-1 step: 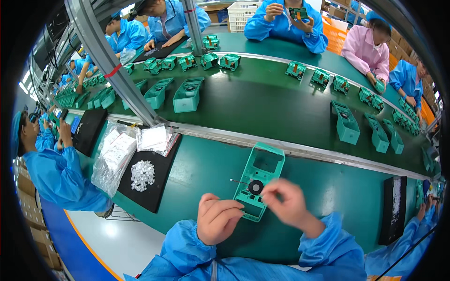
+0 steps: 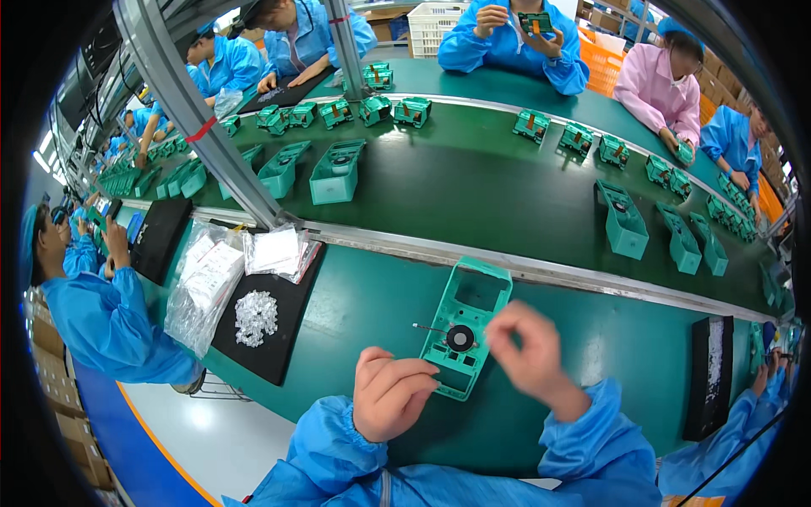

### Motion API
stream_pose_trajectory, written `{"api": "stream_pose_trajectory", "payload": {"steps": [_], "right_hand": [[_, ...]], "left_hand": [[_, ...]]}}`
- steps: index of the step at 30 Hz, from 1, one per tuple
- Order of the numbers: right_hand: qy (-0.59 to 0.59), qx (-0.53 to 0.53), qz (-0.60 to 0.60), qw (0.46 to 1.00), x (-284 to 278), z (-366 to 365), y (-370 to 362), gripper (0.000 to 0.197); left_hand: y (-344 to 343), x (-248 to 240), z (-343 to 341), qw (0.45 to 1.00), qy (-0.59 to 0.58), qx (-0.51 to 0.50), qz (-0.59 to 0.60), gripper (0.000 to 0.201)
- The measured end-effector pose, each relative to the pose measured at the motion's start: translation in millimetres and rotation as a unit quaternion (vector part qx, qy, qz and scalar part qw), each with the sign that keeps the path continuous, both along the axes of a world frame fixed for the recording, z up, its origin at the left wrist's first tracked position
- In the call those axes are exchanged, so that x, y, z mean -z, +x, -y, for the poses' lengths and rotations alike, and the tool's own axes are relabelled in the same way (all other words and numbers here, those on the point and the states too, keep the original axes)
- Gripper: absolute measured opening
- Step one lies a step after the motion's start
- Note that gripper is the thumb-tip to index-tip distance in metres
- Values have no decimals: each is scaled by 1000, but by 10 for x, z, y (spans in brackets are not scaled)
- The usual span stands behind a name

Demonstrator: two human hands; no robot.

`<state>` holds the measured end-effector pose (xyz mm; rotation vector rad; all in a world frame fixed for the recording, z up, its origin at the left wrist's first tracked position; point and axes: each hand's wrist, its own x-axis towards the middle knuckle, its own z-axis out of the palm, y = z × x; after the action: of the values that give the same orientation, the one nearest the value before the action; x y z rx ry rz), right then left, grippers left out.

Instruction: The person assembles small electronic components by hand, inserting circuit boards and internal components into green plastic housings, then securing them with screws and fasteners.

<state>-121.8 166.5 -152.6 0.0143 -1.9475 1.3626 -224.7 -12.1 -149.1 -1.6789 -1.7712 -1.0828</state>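
A green plastic housing [image 2: 492,291] lies on the bench in front of me, with one large opening at its far end and another at its near end. Fixed near its middle is a small round black fan [image 2: 459,339], whose thin cable sticks out to the left. My left hand [image 2: 393,395] has curled fingers, their tips closed against the housing's near left edge. To the right of the fan, apart from the housing, my right hand [image 2: 530,351] is raised with fingertips pinched together. It is slightly blurred, and whatever lies between the fingertips is hidden.
Left of the housing, a black mat [image 2: 274,355] bears a pile of small clear parts [image 2: 256,318] and plastic bags [image 2: 207,283]. Beyond a metal rail [image 2: 405,247], green housings [image 2: 338,173] stand on the conveyor. A black tray [image 2: 708,380] is at right. Co-workers sit around.
My right hand has moved away from the fan, up and to the right, so the fan is fully visible. The left hand and the housing stay in place.
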Motion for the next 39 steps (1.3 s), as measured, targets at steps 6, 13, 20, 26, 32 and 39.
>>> {"api": "stream_pose_trajectory", "payload": {"steps": [6,13,20,26,32,39], "right_hand": [[186,311,-96,927,74,-521,-474,6],[63,177,-56,981,366,-558,-566,7],[18,145,-45,988,407,-552,-591,7],[13,142,-34,989,390,-531,-599,7],[9,141,-25,990,390,-523,-604,7],[20,146,-38,988,400,-532,-629,6]], "left_hand": [[-61,58,-397,993,-100,25,-49,25],[21,255,-522,985,-161,32,-54,24],[6,301,-509,982,-175,4,-66,22],[27,269,-538,977,-184,-11,-111,21],[49,236,-535,970,-195,-32,-144,18],[74,227,-532,957,-208,-63,-189,17]]}}
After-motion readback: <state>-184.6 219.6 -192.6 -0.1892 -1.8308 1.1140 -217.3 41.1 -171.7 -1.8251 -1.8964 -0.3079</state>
